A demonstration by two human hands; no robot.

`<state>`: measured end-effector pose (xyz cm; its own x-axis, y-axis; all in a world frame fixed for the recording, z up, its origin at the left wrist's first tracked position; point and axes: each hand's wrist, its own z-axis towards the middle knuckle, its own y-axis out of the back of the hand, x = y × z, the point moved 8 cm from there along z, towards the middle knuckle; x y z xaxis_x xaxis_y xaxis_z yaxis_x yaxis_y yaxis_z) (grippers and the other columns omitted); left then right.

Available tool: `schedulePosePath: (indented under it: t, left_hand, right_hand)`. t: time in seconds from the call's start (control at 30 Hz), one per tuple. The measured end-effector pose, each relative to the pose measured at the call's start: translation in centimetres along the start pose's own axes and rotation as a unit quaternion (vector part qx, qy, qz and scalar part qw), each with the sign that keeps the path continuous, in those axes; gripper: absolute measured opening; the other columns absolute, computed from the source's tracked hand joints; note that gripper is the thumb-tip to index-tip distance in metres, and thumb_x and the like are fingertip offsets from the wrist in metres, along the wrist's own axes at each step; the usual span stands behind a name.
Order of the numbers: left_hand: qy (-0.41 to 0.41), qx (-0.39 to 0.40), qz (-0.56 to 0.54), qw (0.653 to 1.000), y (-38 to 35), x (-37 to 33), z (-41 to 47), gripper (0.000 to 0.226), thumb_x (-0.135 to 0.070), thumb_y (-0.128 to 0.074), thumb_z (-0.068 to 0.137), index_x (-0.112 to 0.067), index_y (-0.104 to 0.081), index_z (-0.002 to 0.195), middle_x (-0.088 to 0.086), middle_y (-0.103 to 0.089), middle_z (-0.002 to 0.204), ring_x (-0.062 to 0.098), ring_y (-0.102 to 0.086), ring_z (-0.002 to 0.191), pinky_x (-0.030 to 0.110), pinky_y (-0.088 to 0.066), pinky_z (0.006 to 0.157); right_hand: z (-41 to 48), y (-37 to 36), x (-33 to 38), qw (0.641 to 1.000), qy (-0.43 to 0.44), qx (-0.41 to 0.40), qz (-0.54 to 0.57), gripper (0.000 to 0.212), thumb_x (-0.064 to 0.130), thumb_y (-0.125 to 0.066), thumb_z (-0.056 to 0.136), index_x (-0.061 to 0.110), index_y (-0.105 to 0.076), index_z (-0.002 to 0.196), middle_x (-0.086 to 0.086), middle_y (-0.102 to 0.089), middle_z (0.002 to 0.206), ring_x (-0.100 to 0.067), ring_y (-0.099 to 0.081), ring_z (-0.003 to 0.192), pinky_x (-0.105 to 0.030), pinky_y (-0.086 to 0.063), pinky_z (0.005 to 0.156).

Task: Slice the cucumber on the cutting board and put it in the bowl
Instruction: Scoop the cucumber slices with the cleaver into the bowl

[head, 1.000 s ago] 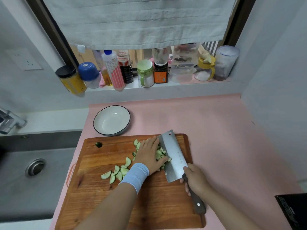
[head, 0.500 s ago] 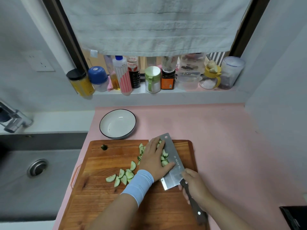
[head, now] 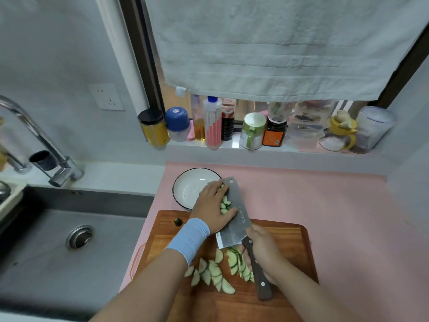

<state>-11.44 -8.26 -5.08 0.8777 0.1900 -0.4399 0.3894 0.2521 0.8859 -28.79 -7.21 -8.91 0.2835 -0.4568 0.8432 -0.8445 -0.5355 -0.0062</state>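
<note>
Cucumber slices (head: pixel 224 204) pinned between left hand (head: pixel 212 205) and cleaver (head: pixel 238 214), by bowl (head: pixel 186 185).

Left hand (head: pixel 214 206): extended forward, palm down, fingers straight and together. It presses cucumber slices (head: pixel 224 203) against the flat of the knife (head: pixel 234 210), thumb lying along the blade. A light blue wristband (head: pixel 189 238) covers the wrist. The left forearm (head: pixel 151 282) runs diagonally from lower left.

Right hand (head: pixel 263 251): behind and to the right of the left hand, nearer the body. Its fingers are curled round the knife handle just behind the blade, knuckles up. The right forearm (head: pixel 308 289) enters from lower right. The two hands are near each other, not touching.
</note>
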Motion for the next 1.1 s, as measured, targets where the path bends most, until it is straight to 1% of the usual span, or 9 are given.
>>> schedulePosePath:
  t: [0.17,0.3,0.47,0.57,0.7,0.8,0.9,1.0,1.1]
  left_hand:
    - [0.031,0.038,-0.030,0.998,0.0,5.4,4.1,0.068,-0.051,-0.053,0.090,-0.021,-0.038,0.149,-0.005,-0.028,0.157,0.014,-0.022,0.143,0.028,-0.016,0.119]
    - [0.057,0.045,-0.055,0.996,-0.6,8.7,6.6,0.052,-0.041,-0.054,0.094,-0.025,-0.047,0.143,-0.010,-0.038,0.152,0.011,-0.029,0.139,0.021,-0.021,0.112]
    - [0.092,0.045,-0.099,0.990,-1.5,12.7,8.4,0.031,-0.031,-0.051,0.096,-0.026,-0.063,0.124,-0.008,-0.055,0.135,0.018,-0.047,0.126,0.030,-0.036,0.106]
    - [0.099,0.015,-0.122,0.988,-1.0,13.1,7.9,0.038,-0.043,-0.050,0.093,-0.027,-0.064,0.125,-0.008,-0.053,0.138,0.016,-0.042,0.131,0.028,-0.031,0.110]
    - [-0.009,-0.018,-0.104,0.994,-0.6,9.5,6.2,0.057,-0.064,-0.052,0.080,-0.028,-0.065,0.122,-0.009,-0.056,0.132,0.012,-0.043,0.123,0.029,-0.033,0.106]
    - [-0.020,-0.048,-0.059,0.997,-1.4,9.8,5.7,0.031,-0.046,-0.057,0.087,-0.024,-0.070,0.103,-0.007,-0.064,0.108,0.018,-0.051,0.106,0.028,-0.040,0.092]
    - [0.060,-0.071,-0.021,0.995,-1.2,12.7,5.8,0.015,-0.020,-0.059,0.087,-0.021,-0.073,0.091,-0.003,-0.064,0.099,0.025,-0.054,0.100,0.033,-0.045,0.088]
    - [0.101,-0.081,-0.074,0.989,-0.6,14.4,5.5,0.018,-0.018,-0.058,0.090,-0.020,-0.073,0.099,-0.004,-0.064,0.107,0.021,-0.053,0.106,0.035,-0.045,0.094]
    - [0.020,-0.019,-0.122,0.992,-0.9,11.8,4.9,0.042,-0.045,-0.048,0.090,-0.026,-0.066,0.123,-0.009,-0.060,0.125,0.014,-0.047,0.120,0.031,-0.039,0.104]
  right_hand:
    - [3.9,-3.7,2.5,1.000,-0.016,-0.025,-0.010,0.026,0.015,-0.035,0.108,0.007,-0.051,0.089,-0.015,-0.059,0.066,-0.020,-0.041,0.037,-0.022,-0.033,0.039]
    - [6.4,-5.2,3.4,0.998,-0.032,-0.044,-0.041,0.027,0.018,-0.032,0.107,0.005,-0.051,0.093,-0.016,-0.060,0.071,-0.021,-0.042,0.038,-0.024,-0.036,0.040]
    - [8.0,-5.4,3.9,0.994,-0.043,-0.061,-0.074,0.025,0.018,-0.031,0.106,0.008,-0.048,0.092,-0.015,-0.059,0.074,-0.020,-0.041,0.039,-0.024,-0.037,0.041]
    - [8.4,-5.3,4.0,0.992,-0.048,-0.073,-0.090,0.025,0.019,-0.030,0.105,0.008,-0.051,0.095,-0.014,-0.059,0.074,-0.021,-0.043,0.043,-0.024,-0.036,0.041]
    - [8.4,-5.6,4.5,0.991,-0.044,-0.078,-0.100,0.025,0.020,-0.031,0.107,0.009,-0.050,0.094,-0.014,-0.059,0.075,-0.020,-0.042,0.040,-0.022,-0.035,0.040]
    - [8.2,-5.8,4.5,0.990,-0.044,-0.080,-0.108,0.026,0.020,-0.031,0.107,0.010,-0.050,0.092,-0.014,-0.060,0.075,-0.019,-0.043,0.040,-0.023,-0.035,0.039]
    - [8.1,-5.6,4.2,0.989,-0.048,-0.087,-0.114,0.026,0.019,-0.030,0.106,0.011,-0.051,0.093,-0.014,-0.059,0.075,-0.019,-0.044,0.043,-0.024,-0.035,0.040]
    - [8.1,-5.4,4.4,0.988,-0.046,-0.091,-0.113,0.025,0.019,-0.030,0.106,0.011,-0.051,0.094,-0.013,-0.058,0.073,-0.021,-0.045,0.045,-0.026,-0.036,0.042]
    - [8.1,-5.5,4.7,0.990,-0.040,-0.084,-0.108,0.024,0.018,-0.030,0.105,0.012,-0.048,0.090,-0.013,-0.057,0.072,-0.020,-0.043,0.043,-0.026,-0.036,0.041]
